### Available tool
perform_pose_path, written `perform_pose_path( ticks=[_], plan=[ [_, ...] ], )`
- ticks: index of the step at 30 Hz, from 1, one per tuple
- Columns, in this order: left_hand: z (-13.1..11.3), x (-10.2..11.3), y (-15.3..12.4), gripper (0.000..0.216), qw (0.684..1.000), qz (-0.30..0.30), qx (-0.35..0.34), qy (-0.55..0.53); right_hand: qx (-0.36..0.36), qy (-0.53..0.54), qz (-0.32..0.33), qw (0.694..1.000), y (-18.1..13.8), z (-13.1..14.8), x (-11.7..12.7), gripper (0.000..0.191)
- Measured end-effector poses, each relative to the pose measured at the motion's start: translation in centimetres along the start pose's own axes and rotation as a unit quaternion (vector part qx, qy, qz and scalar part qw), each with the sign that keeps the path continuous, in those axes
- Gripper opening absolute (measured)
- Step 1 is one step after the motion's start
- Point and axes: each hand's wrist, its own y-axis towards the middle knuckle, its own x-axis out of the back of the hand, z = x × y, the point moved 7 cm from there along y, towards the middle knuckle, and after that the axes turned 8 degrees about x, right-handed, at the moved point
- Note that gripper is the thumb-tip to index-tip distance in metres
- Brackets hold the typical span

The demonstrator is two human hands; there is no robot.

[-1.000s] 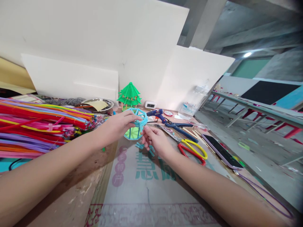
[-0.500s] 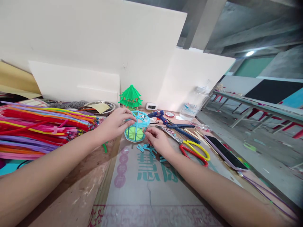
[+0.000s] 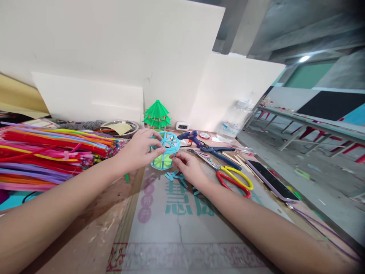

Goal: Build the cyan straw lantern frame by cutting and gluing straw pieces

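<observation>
A small cage-like model (image 3: 170,140) of light blue strips, with a spoked top ring and a yellow-green base (image 3: 162,161), stands on the printed sheet. My left hand (image 3: 142,149) holds its upper ring from the left, thumb across the near side and fingers behind. At the right side of the model, my right hand (image 3: 187,166) pinches a small blue strip by the fingertips; whether it is joined to the model I cannot tell. Loose blue strips (image 3: 177,177) lie just below the right hand. Behind the model rises a green tiered roof (image 3: 157,115).
Colourful pipe cleaners (image 3: 51,156) are heaped at left, near a metal dish (image 3: 131,128). To the right are a glue gun (image 3: 190,136), blue-handled pliers (image 3: 221,153), scissors (image 3: 218,167), a phone (image 3: 270,179) and a plastic bottle (image 3: 232,121). White boards (image 3: 114,49) stand behind.
My left thumb has come lower across the model's ring. The model's top leans a little more toward me, and my right fingertips have shifted slightly left and up.
</observation>
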Motion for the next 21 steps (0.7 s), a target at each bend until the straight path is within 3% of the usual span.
perform_pose_path(
  ticks=[12, 21],
  plan=[
    [0.25, -0.18, 0.18, 0.031, 1.000, 0.001, -0.023, -0.013, -0.001, -0.002, 0.002, 1.000, 0.01, 0.31, -0.02, 0.020],
    [0.21, -0.31, 0.08, 0.028, 1.000, -0.012, -0.004, -0.002, 0.005, -0.010, 0.008, 1.000, 0.01, 0.09, -0.01, 0.020]
  ],
)
